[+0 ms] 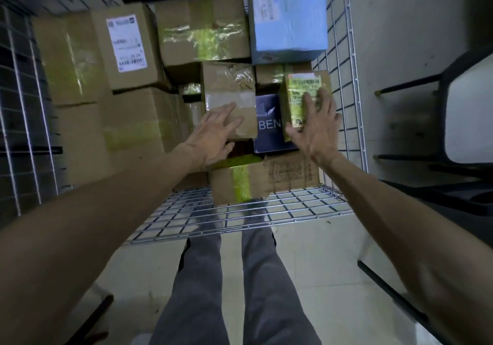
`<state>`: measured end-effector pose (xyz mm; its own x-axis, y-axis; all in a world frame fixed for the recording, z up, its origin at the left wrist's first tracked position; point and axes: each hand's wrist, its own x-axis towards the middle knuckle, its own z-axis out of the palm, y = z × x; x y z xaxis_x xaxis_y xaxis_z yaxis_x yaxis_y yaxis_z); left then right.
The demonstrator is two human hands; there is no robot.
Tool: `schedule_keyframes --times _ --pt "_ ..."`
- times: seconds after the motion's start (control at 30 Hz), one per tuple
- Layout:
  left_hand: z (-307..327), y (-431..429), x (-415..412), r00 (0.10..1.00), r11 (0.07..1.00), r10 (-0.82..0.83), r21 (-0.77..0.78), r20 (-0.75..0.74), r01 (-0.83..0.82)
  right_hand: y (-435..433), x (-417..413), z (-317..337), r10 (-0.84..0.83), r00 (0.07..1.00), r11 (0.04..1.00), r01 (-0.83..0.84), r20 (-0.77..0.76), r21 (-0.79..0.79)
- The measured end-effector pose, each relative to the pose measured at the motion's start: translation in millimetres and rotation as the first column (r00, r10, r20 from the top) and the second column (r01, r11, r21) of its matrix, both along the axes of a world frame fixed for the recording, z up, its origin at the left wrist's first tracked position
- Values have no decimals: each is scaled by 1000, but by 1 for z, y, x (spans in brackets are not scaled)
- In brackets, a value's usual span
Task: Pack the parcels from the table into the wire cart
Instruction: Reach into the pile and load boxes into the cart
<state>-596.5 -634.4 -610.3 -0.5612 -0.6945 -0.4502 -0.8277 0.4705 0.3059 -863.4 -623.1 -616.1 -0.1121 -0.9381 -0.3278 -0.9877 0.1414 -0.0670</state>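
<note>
My left hand point(213, 136) lies flat, fingers straight and spread, on a plain cardboard box point(229, 86) whose creased top is crossed by glossy clear tape. My right hand point(314, 128) is just as open, palm and splayed fingers pressed against a small upright carton point(306, 83) with a green-yellow printed label, its writing too blurred to read. Neither hand curls round anything.

Between my hands sits a smooth dark navy box point(268, 123) showing the white letters "BEN". Under my wrists is a dented brown box point(269, 182) banded with yellowish tape. Beyond my right fingertips stands a pale blue parcel point(288, 16). Far past my left hand is a carton with a white barcode label point(128, 46). All of them sit inside the wire cart point(349, 78), its thin metal grid beside my right hand.
</note>
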Motion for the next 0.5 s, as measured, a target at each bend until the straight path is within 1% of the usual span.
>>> schedule_keyframes --times 0.1,0.27,0.37,0.43,0.5 --pt "-16 -7 -1 998 1000 22 -11 52 -22 -8 0 -16 -12 999 1000 13 -37 27" --pt "-43 -9 -1 985 999 -40 7 170 39 13 0 -48 -27 999 987 32 -36 156" --pt "-54 -8 -3 978 997 -49 63 203 37 20 -3 -54 14 997 989 -2 -79 145" --pt "-54 -7 -4 977 994 -22 108 210 -1 19 -3 -50 44 995 985 -29 -86 168" --pt "-49 -7 -6 982 991 17 125 190 -41 17 -5 -44 106 985 977 -78 -137 197"
